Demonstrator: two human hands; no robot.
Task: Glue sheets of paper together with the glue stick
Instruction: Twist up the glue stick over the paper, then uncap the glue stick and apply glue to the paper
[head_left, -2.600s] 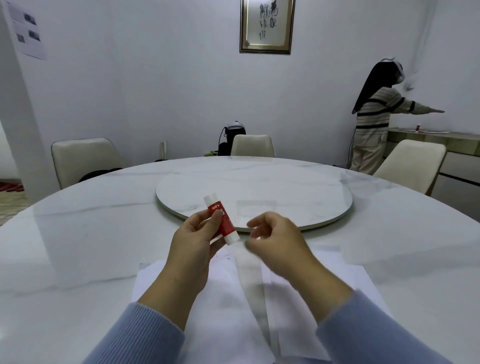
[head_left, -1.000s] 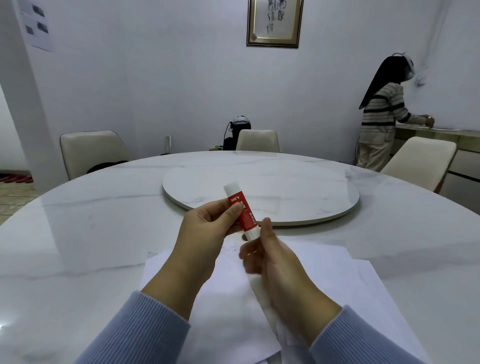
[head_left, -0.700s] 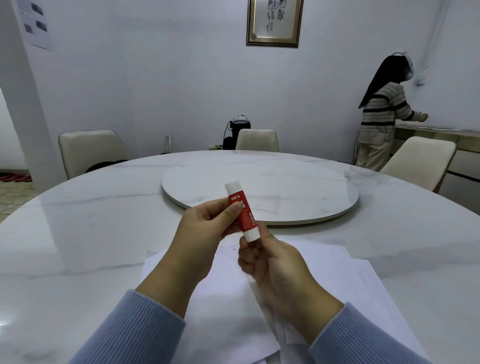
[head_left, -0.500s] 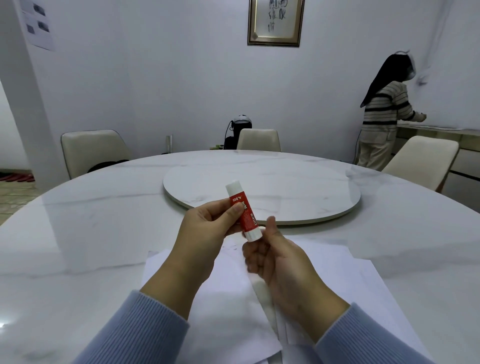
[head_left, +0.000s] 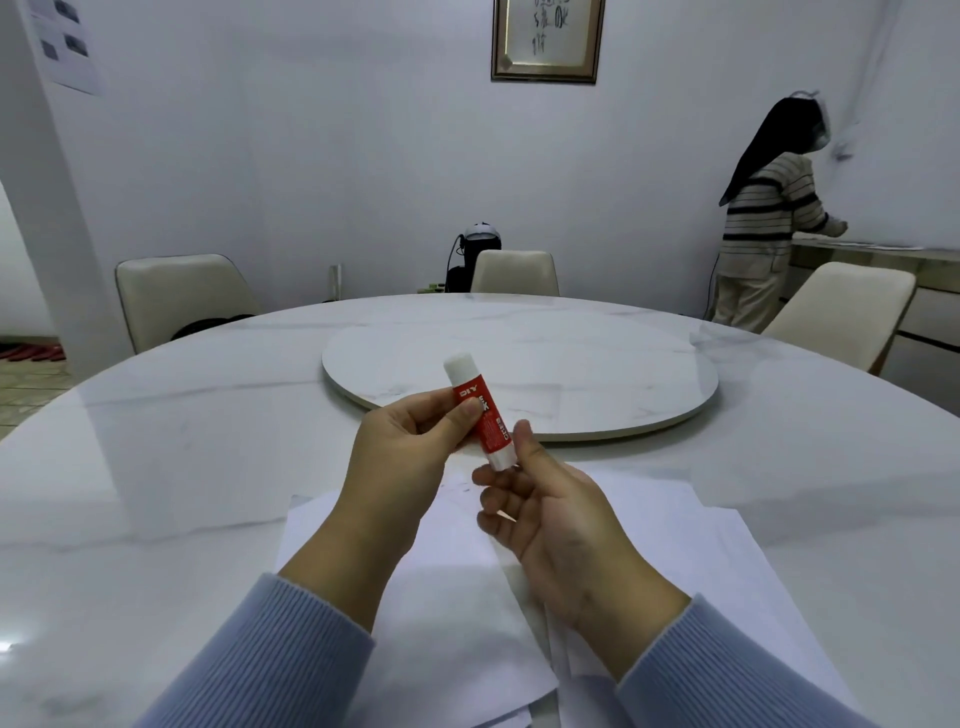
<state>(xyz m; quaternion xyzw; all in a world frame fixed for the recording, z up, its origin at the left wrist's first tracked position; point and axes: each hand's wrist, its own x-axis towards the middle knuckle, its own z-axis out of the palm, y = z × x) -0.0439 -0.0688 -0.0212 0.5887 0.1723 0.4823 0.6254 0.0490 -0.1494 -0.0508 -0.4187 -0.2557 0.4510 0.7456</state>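
A: Why is the glue stick (head_left: 480, 415) held up in the air and not down on the sheets of paper (head_left: 457, 597)?

B: I'd judge it is being got ready. The left hand (head_left: 410, 457) pinches the red middle of the tube between thumb and curled fingers (head_left: 470, 410), tilted so one white end points to about 11 o'clock and the other to about 5 o'clock. That leaves both ends free to work on.

A: And the right hand (head_left: 545, 514)?

B: Its fingers are curled, with the thumb up against the side of the lower white end and a fingertip under it. That looks like a grip for twisting or pulling that end, though I cannot tell whether that end is the cap or the twist base, nor whether any glue is out.

A: Where are the sheets?

B: Flat on the counter (head_left: 182, 467), directly under both hands at 6 o'clock, overlapping loosely with a narrow gap running between two of them. Lying close beneath, they are ready to take glue once the stick comes down.

A: Anything else?

B: A round turntable (head_left: 571, 379) at 12 o'clock, and another person (head_left: 763, 228) standing at 2 o'clock.
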